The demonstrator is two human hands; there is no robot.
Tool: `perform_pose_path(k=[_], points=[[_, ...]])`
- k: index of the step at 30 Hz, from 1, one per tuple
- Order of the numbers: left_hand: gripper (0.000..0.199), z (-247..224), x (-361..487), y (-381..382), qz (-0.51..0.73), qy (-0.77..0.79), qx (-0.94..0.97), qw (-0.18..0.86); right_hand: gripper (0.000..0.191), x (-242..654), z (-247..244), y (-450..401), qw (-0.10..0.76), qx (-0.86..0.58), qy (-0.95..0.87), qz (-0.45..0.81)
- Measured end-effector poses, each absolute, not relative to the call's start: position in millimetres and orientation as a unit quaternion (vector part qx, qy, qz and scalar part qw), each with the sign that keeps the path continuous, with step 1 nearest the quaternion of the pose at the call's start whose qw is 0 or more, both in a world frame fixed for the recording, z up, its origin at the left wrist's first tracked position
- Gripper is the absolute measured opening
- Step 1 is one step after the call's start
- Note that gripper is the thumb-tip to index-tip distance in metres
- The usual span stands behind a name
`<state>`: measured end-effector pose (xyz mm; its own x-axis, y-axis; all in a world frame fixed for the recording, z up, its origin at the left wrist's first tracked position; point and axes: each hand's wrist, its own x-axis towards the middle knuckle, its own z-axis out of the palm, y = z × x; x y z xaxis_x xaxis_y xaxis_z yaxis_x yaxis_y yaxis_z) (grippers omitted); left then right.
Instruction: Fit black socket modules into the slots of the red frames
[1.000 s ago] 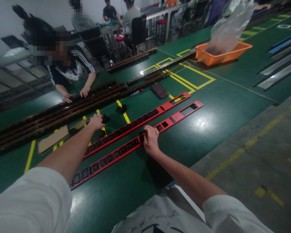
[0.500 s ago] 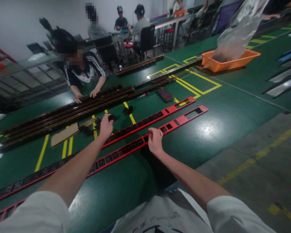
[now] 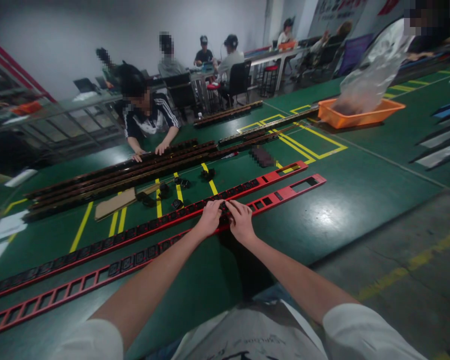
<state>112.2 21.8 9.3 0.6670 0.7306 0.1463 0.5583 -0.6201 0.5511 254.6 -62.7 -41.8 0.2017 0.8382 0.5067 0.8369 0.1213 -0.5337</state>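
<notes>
A long red strip (image 3: 277, 197) with a row of rectangular openings lies at a slant in front of me, several of them filled with black socket modules (image 3: 139, 258). Over its middle, my left hand (image 3: 210, 220) and my right hand (image 3: 241, 220) meet, closed on a small black socket module (image 3: 223, 206) between their fingertips. My fingers partly cover that module, and I cannot tell whether it sits in an opening. Just beyond lies a second red strip (image 3: 272, 177), its row mostly filled with black modules. Loose black modules (image 3: 177, 204) are scattered past it.
A piece of cardboard (image 3: 115, 203) and long dark rails (image 3: 116, 187) lie farther back on the green table (image 3: 363, 200). Across from me a co-worker (image 3: 150, 120) has both hands at the rails. An orange bin (image 3: 360, 118) holding a plastic bag stands at the back right.
My left hand has come back from the loose modules beyond the strips to my right hand, bringing a black module. The view has shifted slightly left.
</notes>
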Motion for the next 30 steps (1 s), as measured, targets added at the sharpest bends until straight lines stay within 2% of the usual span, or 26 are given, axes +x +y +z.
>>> perform_pose_path(k=[3,6,10,13,18,22,30], points=[[0.042,12,115,20,0.162,0.359,0.887,0.242,0.070,255,-43,-64,0.382,-0.651,-0.655,0.001],[0.042,14,117,19,0.149,0.355,0.889,0.250,0.070,255,-44,-64,0.380,-0.652,-0.656,-0.001],[0.048,13,121,17,0.152,0.348,0.886,0.265,0.062,254,-46,-62,0.401,-0.641,-0.655,0.006],[0.050,9,121,14,0.170,0.355,0.879,0.268,0.049,256,-48,-59,0.433,-0.656,-0.618,0.020],[0.037,2,112,6,0.117,0.350,0.919,0.141,0.037,262,-48,-55,0.464,-0.699,-0.543,0.021],[0.024,0,107,-1,0.084,0.332,0.935,0.092,0.037,266,-46,-57,0.441,-0.685,-0.580,0.023],[0.032,0,107,-4,0.098,0.337,0.933,0.073,0.041,296,-41,-71,0.356,-0.620,-0.699,0.025]])
